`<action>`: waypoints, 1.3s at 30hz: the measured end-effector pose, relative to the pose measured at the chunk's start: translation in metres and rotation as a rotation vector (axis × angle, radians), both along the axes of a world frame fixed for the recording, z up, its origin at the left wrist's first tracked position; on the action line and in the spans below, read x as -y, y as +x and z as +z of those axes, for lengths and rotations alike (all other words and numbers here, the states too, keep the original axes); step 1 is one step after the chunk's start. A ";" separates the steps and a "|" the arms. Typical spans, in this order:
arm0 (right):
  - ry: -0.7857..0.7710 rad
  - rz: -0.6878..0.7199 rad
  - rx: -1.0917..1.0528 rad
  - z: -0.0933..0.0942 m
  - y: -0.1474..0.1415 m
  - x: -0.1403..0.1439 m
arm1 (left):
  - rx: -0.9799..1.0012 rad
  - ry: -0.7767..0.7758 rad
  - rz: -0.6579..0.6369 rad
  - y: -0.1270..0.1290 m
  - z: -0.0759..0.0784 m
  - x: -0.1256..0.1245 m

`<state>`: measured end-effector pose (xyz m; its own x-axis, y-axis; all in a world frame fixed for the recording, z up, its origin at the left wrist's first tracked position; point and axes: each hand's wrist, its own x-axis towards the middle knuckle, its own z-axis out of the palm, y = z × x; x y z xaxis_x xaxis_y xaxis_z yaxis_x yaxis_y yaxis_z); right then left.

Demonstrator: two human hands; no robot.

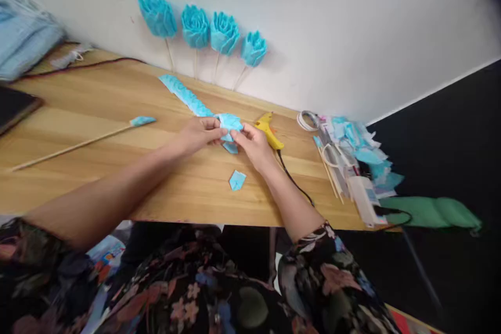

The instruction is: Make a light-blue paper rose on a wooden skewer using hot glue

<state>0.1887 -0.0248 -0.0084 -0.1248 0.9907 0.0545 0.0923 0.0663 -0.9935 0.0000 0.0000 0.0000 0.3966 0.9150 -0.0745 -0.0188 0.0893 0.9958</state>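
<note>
Both hands meet over the middle of the wooden table, pinching a blue fabric petal (230, 121) between thumbs and fingers. My left hand (205, 131) grips its left side, and my right hand (252, 142) its right edge. Behind my left hand, a long row of overlapping blue petals (183, 95) lies slanting toward the wall. Part of another blue piece (230, 147) shows just under the fingers. Nearer to me a single cut blue piece (237, 180) lies flat. A yellow glue gun (269, 130) rests right of my right hand, its black cord running forward to the table edge.
Several blue fabric roses (195, 26) on sticks lean against the wall. At left lies a stick with a blue tip (78, 146), beside a dark flat object (18, 107) and folded blue fabric (27, 36). Tape (308, 120), scissors (336, 155) and blue scraps (368, 141) crowd the right end.
</note>
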 end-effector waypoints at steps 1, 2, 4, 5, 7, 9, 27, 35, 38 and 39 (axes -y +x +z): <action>0.003 -0.005 0.003 -0.001 0.001 0.000 | 0.004 0.007 -0.016 0.000 -0.001 -0.001; 0.007 -0.010 0.006 -0.002 0.002 -0.001 | 0.011 0.012 -0.030 -0.001 -0.002 -0.002; 0.014 -0.015 0.011 -0.002 0.003 -0.001 | 0.028 0.019 -0.050 -0.001 -0.003 -0.003; 0.019 -0.015 0.012 -0.002 0.004 -0.001 | 0.042 0.022 -0.055 -0.002 -0.004 -0.003; 0.028 -0.012 0.017 -0.001 0.005 -0.001 | 0.068 0.019 -0.060 -0.002 -0.005 -0.003; 0.040 -0.015 0.024 -0.001 0.005 -0.001 | 0.095 0.000 -0.066 -0.001 -0.006 -0.002; 0.076 -0.073 0.002 -0.002 0.006 -0.003 | 0.112 -0.119 -0.037 0.000 0.005 0.000; 0.091 -0.105 0.012 0.000 0.005 -0.001 | 0.082 -0.037 -0.017 -0.001 0.003 0.000; 0.101 -0.129 0.019 -0.001 0.006 -0.002 | 0.084 -0.033 0.075 -0.001 0.002 -0.002; 0.101 -0.137 0.018 -0.001 0.006 -0.002 | 0.092 -0.036 0.104 -0.001 0.002 -0.003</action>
